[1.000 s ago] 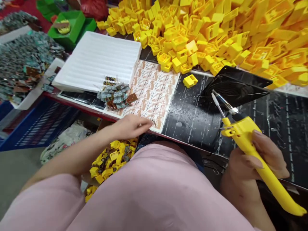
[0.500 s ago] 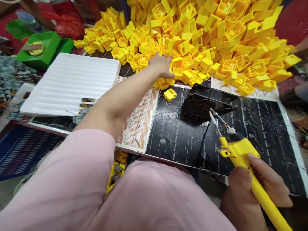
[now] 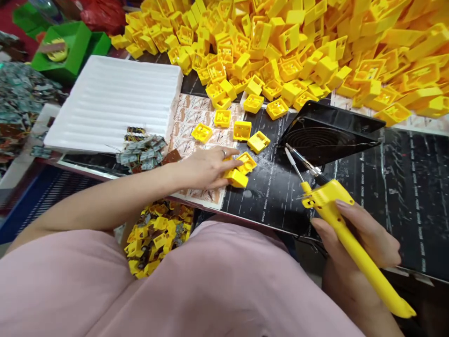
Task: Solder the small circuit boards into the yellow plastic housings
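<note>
My left hand (image 3: pixel 206 167) reaches over the table's near part, its fingers apart and stretched against small yellow plastic cases. One open-topped case (image 3: pixel 246 163) lies at the fingertips, and another case (image 3: pixel 237 178) touches it just below. Part of a further yellow piece shows beneath the fingers. My right hand (image 3: pixel 365 238) is closed around the yellow handle of a soldering iron (image 3: pixel 338 217). Its metal tip and a thin white-ended tube point up and left, in front of a black fan-like box (image 3: pixel 326 135). Several loose cases, including one (image 3: pixel 258 142), lie just beyond my left hand.
A large heap of yellow cases (image 3: pixel 266 51) covers the table's back. To the left are a white foam sheet (image 3: pixel 115 103), small circuit boards with wires (image 3: pixel 143 152) and a green bin (image 3: pixel 63 51). Below the table edge sits a pile of yellow parts (image 3: pixel 157 238).
My left hand has come back from the heap towards me, and several cases now lie spread on the near table. The soldering iron has shifted slightly left in my right hand.
</note>
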Motion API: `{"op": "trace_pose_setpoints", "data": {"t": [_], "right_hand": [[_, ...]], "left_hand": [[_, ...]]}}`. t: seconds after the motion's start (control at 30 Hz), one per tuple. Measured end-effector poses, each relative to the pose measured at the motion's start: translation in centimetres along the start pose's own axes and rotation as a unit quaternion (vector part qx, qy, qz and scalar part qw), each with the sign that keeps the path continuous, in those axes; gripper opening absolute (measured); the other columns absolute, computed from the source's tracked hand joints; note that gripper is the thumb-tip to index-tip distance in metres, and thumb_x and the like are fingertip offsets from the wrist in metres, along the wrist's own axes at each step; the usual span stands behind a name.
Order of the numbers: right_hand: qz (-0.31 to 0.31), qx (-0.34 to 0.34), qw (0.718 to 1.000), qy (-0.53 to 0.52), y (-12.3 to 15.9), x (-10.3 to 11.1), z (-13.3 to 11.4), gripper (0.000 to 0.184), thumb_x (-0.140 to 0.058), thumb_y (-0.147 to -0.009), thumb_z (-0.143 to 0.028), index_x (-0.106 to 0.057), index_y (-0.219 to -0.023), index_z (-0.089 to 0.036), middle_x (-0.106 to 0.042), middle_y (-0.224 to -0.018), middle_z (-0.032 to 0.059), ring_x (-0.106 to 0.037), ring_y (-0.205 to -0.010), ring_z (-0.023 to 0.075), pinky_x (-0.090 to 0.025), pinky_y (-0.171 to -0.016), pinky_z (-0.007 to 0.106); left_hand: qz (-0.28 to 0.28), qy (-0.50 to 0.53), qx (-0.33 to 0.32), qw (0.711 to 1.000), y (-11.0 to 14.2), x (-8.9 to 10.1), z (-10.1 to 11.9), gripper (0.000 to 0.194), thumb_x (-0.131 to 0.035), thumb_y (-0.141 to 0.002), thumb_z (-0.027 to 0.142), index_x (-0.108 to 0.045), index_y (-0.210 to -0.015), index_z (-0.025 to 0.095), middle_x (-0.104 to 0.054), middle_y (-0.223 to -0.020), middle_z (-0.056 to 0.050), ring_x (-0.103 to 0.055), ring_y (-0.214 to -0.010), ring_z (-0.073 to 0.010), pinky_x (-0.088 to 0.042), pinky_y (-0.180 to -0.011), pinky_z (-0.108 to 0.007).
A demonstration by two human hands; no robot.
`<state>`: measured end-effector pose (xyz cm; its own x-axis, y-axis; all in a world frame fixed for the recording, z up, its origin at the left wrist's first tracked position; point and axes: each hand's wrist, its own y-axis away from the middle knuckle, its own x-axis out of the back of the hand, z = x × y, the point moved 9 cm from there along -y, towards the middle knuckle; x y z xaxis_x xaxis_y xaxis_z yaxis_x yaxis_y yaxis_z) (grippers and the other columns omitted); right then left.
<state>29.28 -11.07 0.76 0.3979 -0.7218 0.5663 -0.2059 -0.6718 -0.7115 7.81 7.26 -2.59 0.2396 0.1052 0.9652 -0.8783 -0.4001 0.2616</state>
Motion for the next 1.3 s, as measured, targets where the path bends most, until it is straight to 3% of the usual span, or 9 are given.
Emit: {"op": "trace_pose_setpoints", "data": {"t": [0.13,0.23,0.4,0.57,0.8,0.93,1.03,1.13,1.3], "right_hand": [[-0.105,0.097,0.983,-0.115,-2.1,-2.6,-4.4,0.051,-0.062,-0.095,-0.039,-0.051,-0.144,-0.026,-0.074,-0.085,0.0007,-0.071,-0.069,0.0154,-0.058,-0.065,0.025],[-0.193,0.101,0.967,-0.135,-2.6,-5.6,-6.4,0.035,-0.065,-0.094,-0.02,-0.06,-0.128,-0.026,-0.074,-0.085,-0.0029,-0.069,-0.066,0.0108,-0.056,-0.067,0.02],[-0.196,0.091,0.969,-0.119,-2.1,-8.8,-8.2,0.051,-0.076,-0.084,-0.044,-0.055,-0.126,-0.023,-0.072,-0.111,0.0072,-0.072,-0.096,0.022,-0.059,-0.083,0.032],[-0.199,0.106,0.974,-0.026,-0.9,-11.2,-8.7,0.055,-0.076,-0.084,-0.045,-0.052,-0.128,-0.023,-0.068,-0.099,0.0069,-0.069,-0.087,0.0241,-0.057,-0.073,0.033],[-0.241,0.115,0.961,-0.068,-0.6,-10.5,-7.5,0.049,-0.057,-0.089,-0.016,-0.044,-0.136,-0.025,-0.066,-0.107,0.0053,-0.067,-0.093,0.0192,-0.057,-0.079,0.031],[-0.252,0.132,0.958,-0.039,-0.8,-9.0,-6.6,0.048,-0.064,-0.09,-0.027,-0.046,-0.134,-0.024,-0.066,-0.104,0.0055,-0.067,-0.093,0.0222,-0.057,-0.082,0.036],[-0.198,0.129,0.971,0.031,-1.0,-8.3,-6.2,0.057,-0.075,-0.084,-0.045,-0.05,-0.129,-0.021,-0.066,-0.097,0.0068,-0.065,-0.087,0.0257,-0.054,-0.081,0.04],[-0.173,0.133,0.972,0.084,-0.9,-9.0,-6.6,0.05,-0.074,-0.085,-0.045,-0.056,-0.124,-0.02,-0.063,-0.084,0.0049,-0.06,-0.074,0.0221,-0.047,-0.069,0.033],[-0.265,0.186,0.945,-0.042,-0.5,-10.9,-8.1,0.032,-0.057,-0.094,-0.024,-0.051,-0.126,-0.023,-0.062,-0.085,0.001,-0.061,-0.076,0.017,-0.051,-0.069,0.028]], "left_hand": [[0.049,0.046,0.014,0.998,2.8,-1.5,1.4,0.061,-0.052,-0.096,0.049,-0.049,-0.147,0.016,-0.049,-0.151,-0.021,-0.056,-0.131,-0.034,-0.05,-0.105,-0.047],[0.109,0.035,0.068,0.991,3.4,-2.0,1.6,0.051,-0.051,-0.097,0.042,-0.054,-0.143,0.019,-0.055,-0.145,-0.018,-0.058,-0.128,-0.034,-0.05,-0.103,-0.049],[0.182,0.042,0.102,0.977,3.6,-1.9,2.1,0.046,-0.05,-0.098,0.036,-0.057,-0.14,0.018,-0.065,-0.128,-0.015,-0.064,-0.11,-0.0284,-0.054,-0.09,-0.041],[0.167,0.037,0.153,0.973,4.3,-1.5,0.0,0.055,-0.049,-0.096,0.035,-0.049,-0.146,0.013,-0.067,-0.127,-0.016,-0.064,-0.109,-0.0312,-0.052,-0.09,-0.044],[0.167,0.109,0.019,0.98,0.3,0.4,0.6,0.072,-0.057,-0.091,0.041,-0.033,-0.154,0.017,-0.041,-0.159,-0.014,-0.036,-0.147,-0.0312,-0.029,-0.117,-0.051],[0.132,0.095,0.033,0.986,-1.6,0.1,1.9,0.066,-0.057,-0.092,0.037,-0.038,-0.151,0.014,-0.06,-0.139,-0.017,-0.056,-0.127,-0.0312,-0.031,-0.113,-0.053],[0.107,0.072,0.063,0.99,-0.8,-0.4,2.5,0.062,-0.058,-0.092,0.04,-0.044,-0.148,0.016,-0.07,-0.116,-0.014,-0.065,-0.108,-0.0308,-0.04,-0.104,-0.051],[0.13,0.07,0.061,0.987,1.0,-0.4,2.1,0.071,-0.062,-0.088,0.045,-0.042,-0.15,0.017,-0.064,-0.129,-0.015,-0.057,-0.123,-0.0335,-0.041,-0.104,-0.048],[0.142,0.102,0.086,0.981,3.7,-1.7,-0.7,0.079,-0.058,-0.09,0.052,-0.033,-0.154,0.012,-0.055,-0.143,-0.018,-0.052,-0.131,-0.0311,-0.041,-0.108,-0.042]]}}
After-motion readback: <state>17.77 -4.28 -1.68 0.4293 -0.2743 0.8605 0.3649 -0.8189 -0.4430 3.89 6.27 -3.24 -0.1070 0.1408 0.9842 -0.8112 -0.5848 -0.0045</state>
